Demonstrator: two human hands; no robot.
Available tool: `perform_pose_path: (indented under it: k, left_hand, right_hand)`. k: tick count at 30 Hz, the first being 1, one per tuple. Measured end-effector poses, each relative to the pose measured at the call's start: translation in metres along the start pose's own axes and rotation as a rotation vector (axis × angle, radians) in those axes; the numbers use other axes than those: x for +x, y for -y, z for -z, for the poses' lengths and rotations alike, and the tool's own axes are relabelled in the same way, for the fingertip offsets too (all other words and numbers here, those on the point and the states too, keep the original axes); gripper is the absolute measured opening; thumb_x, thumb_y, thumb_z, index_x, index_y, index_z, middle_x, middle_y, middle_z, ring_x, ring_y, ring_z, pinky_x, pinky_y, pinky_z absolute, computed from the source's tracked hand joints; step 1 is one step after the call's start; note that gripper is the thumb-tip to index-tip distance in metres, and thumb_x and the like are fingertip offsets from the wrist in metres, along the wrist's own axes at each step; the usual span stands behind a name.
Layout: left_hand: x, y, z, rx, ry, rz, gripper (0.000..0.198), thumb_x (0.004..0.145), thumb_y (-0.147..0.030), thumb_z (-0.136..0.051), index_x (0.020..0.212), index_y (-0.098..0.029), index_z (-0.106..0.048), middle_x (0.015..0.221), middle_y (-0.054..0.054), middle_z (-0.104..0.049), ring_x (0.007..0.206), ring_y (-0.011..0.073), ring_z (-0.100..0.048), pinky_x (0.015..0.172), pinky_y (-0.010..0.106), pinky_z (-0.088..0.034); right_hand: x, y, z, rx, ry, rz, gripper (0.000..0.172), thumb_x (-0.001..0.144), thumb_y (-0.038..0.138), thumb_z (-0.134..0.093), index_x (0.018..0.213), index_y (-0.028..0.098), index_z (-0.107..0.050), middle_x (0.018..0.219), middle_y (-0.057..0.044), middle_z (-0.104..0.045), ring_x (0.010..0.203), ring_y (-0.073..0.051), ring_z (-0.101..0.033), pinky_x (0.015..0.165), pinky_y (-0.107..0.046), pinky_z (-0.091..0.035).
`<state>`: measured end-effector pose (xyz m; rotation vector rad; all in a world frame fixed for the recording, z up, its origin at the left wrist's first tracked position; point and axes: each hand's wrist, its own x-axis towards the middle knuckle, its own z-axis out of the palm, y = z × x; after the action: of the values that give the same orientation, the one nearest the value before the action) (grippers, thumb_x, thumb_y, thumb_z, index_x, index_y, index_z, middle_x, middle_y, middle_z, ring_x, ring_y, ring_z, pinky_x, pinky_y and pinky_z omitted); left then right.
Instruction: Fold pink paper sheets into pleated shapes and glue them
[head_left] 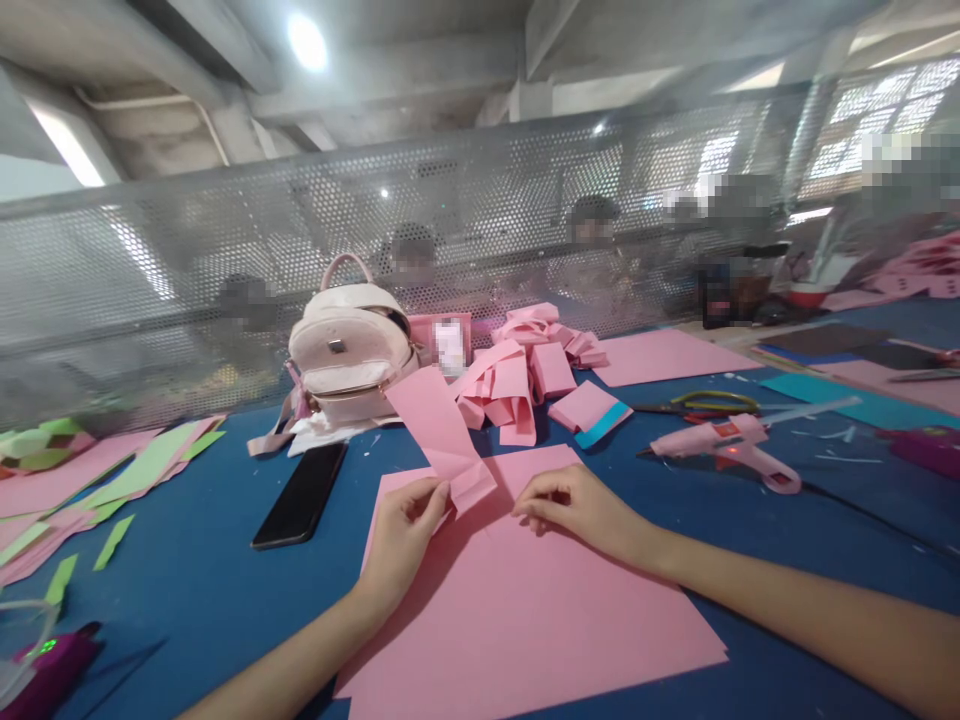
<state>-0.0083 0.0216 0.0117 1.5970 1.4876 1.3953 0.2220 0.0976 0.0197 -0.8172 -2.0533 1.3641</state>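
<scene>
My left hand [405, 525] is closed, its thumb and fingers pinching the lower edge of a pink paper strip [435, 415]. The strip has creases near its lower end and slants up to the left, with its far end raised. My right hand [566, 500] is beside it, apart from the strip, with fingers curled together and nothing visible in them. Large pink paper sheets [540, 610] lie stacked beneath both hands. Beyond them sits a heap of folded pink strips [510, 380]. A small folded pink pad with a blue band [589, 410] lies nearby.
A black phone [300, 497] and a pale backpack [352, 345] are at the left. To the right lie a pink glue gun [739, 445] with its cord and yellow-handled scissors [712, 402]. Green paper scraps [142, 465] cover the far left. A perforated metal screen [487, 220] stands behind.
</scene>
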Motion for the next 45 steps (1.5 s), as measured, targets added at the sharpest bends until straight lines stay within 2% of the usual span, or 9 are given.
perform_pose_path:
  k: [8, 13, 16, 20, 23, 28, 34, 45]
  left_hand:
    - [-0.002, 0.001, 0.003, 0.017, -0.004, -0.011, 0.044, 0.094, -0.046, -0.052, 0.06, -0.018, -0.046, 0.058, -0.003, -0.04, 0.057, 0.0117, -0.037, 0.054, 0.024, -0.027]
    - [-0.002, -0.001, 0.004, 0.021, -0.02, -0.027, 0.045, 0.094, -0.047, -0.052, 0.06, -0.019, -0.044, 0.057, -0.004, -0.035, 0.056, 0.0113, -0.033, 0.053, 0.025, -0.025]
    - [-0.002, -0.002, 0.004, 0.023, -0.017, -0.035, 0.044, 0.094, -0.045, -0.052, 0.059, -0.019, -0.043, 0.057, -0.004, -0.035, 0.056, 0.0115, -0.033, 0.053, 0.025, -0.026]
    - [-0.002, -0.002, 0.005, 0.022, -0.01, -0.042, 0.044, 0.094, -0.043, -0.052, 0.058, -0.019, -0.042, 0.057, -0.004, -0.036, 0.057, 0.0118, -0.034, 0.054, 0.025, -0.027]
    - [-0.003, -0.001, 0.005, 0.023, -0.012, -0.041, 0.044, 0.094, -0.043, -0.051, 0.058, -0.019, -0.042, 0.057, -0.004, -0.036, 0.057, 0.0117, -0.034, 0.055, 0.025, -0.027]
    - [-0.003, 0.0, 0.005, 0.029, -0.015, -0.034, 0.043, 0.093, -0.044, -0.052, 0.059, -0.019, -0.043, 0.057, -0.004, -0.038, 0.057, 0.0118, -0.035, 0.055, 0.024, -0.028]
    - [-0.002, 0.0, 0.004, 0.032, -0.017, -0.027, 0.043, 0.093, -0.046, -0.052, 0.06, -0.019, -0.044, 0.058, -0.004, -0.038, 0.057, 0.012, -0.035, 0.055, 0.024, -0.029]
    - [-0.002, -0.001, 0.004, 0.022, -0.016, -0.025, 0.045, 0.093, -0.047, -0.052, 0.059, -0.019, -0.046, 0.057, -0.003, -0.04, 0.057, 0.0127, -0.038, 0.055, 0.025, -0.029]
  right_hand:
    - [0.01, 0.005, -0.02, 0.039, 0.053, -0.001, 0.019, 0.086, 0.028, -0.065, 0.084, 0.016, -0.079, 0.078, -0.007, -0.076, 0.076, -0.02, -0.068, 0.069, -0.028, -0.05]
    - [0.02, 0.009, -0.037, 0.059, 0.066, -0.016, 0.027, 0.085, 0.032, -0.067, 0.068, 0.014, -0.075, 0.067, -0.006, -0.072, 0.064, -0.016, -0.06, 0.06, -0.027, -0.042]
    - [0.021, 0.003, -0.043, 0.11, 0.073, -0.035, 0.027, 0.086, 0.037, -0.068, 0.074, 0.014, -0.076, 0.065, -0.005, -0.069, 0.061, -0.015, -0.058, 0.056, -0.026, -0.04]
    - [0.021, -0.003, -0.044, 0.156, 0.054, -0.046, 0.027, 0.083, 0.041, -0.071, 0.089, 0.015, -0.079, 0.08, -0.007, -0.074, 0.068, -0.016, -0.06, 0.059, -0.026, -0.044]
    - [0.02, -0.002, -0.044, 0.172, 0.053, -0.049, 0.029, 0.082, 0.043, -0.073, 0.092, 0.016, -0.08, 0.09, -0.009, -0.076, 0.075, -0.018, -0.064, 0.064, -0.028, -0.048]
    - [0.02, 0.003, -0.046, 0.198, 0.044, -0.055, 0.028, 0.079, 0.043, -0.077, 0.088, 0.016, -0.08, 0.086, -0.009, -0.076, 0.08, -0.02, -0.068, 0.068, -0.029, -0.053]
    - [0.019, 0.003, -0.046, 0.199, 0.002, -0.053, 0.025, 0.074, 0.039, -0.081, 0.078, 0.014, -0.078, 0.071, -0.006, -0.072, 0.067, -0.017, -0.067, 0.063, -0.027, -0.053]
    - [0.016, 0.004, -0.041, 0.172, -0.089, -0.032, 0.024, 0.071, 0.039, -0.081, 0.072, 0.016, -0.075, 0.073, -0.004, -0.067, 0.064, -0.017, -0.064, 0.061, -0.03, -0.058]
